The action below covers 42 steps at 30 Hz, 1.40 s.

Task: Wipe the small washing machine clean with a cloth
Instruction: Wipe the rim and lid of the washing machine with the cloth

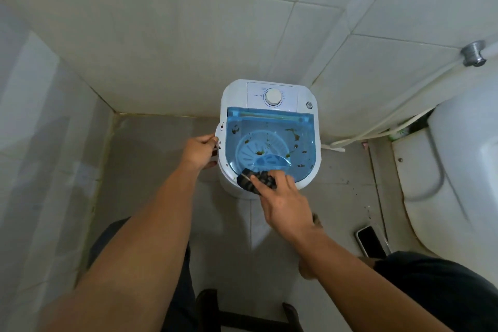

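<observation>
A small washing machine (269, 137) is being viewed from above, standing on a tiled floor (151, 170) against a tiled wall (161, 48). Its blue see-through lid (269, 140) is being shown closed, with brown smears scattered over it and a few spots on the machine's white left rim. A white dial (273, 96) is being shown on the panel at the machine's far edge.

The machine is being steadied by the left hand (199, 152), whose fingers are being curled around a white handle on the machine's left side. A dark bunched cloth (256, 180) is being pressed onto the lid's near edge by the right hand (283, 203), its fingers closed over the cloth.

The wiping step appears to be only starting, since most smears are being left untouched. The next move is judged to call for strokes carried from the near edge toward the dial, with firm pressure on the dried spots.

The machine's body and front are being hidden below the lid. The panel's printing is too small to read. To the machine's right, a phone (370, 241) is being shown on the floor, and a white fixture (458, 170) is being cut off by the frame.
</observation>
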### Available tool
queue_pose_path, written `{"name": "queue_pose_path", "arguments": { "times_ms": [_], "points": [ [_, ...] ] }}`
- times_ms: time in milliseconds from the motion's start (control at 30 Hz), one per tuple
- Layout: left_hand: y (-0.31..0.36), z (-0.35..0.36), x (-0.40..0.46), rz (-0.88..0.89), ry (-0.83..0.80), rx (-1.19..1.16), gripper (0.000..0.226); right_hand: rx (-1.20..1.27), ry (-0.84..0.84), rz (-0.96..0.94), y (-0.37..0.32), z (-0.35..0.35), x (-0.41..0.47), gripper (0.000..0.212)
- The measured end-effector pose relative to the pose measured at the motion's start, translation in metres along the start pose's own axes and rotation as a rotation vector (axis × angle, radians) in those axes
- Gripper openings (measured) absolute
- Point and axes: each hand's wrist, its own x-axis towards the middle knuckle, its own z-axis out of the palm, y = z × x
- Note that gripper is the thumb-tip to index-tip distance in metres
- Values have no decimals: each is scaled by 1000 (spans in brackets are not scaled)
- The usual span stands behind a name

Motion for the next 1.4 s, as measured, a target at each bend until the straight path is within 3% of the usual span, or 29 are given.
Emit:
{"name": "queue_pose_path", "arguments": {
  "times_ms": [167,400,500,767,867,967,1133,1200,1333,1400],
  "points": [
    [4,-3,0,-11,-36,-22,23,-13,22,-43,-35,10,42,54],
    [6,-24,6,-243,-260,-179,26,178,61,-5,-27,-17,133,45],
    [8,-31,10,-273,-296,-166,37,118,22,-48,-23,-26,152,45],
    [8,-34,17,-313,-348,-189,55,-152,-193,-486,-21,-4,67,69],
    [7,-36,18,-311,-354,-232,53,-206,-250,-626,-13,-16,84,64],
    [4,-37,15,-319,-370,-349,51,-272,-157,-562,-22,-30,144,53],
    [0,-38,13,-328,-380,-381,61,-133,12,-186,-21,-60,240,50],
    [1,-38,14,-329,-383,-381,61,-181,-42,-120,-22,-55,246,51],
    [0,-42,17,-347,-411,-419,65,-183,-171,-309,-32,-35,193,62],
    [0,-44,17,-350,-473,-462,76,-150,-333,-492,-37,-37,164,51]
  ]
}}
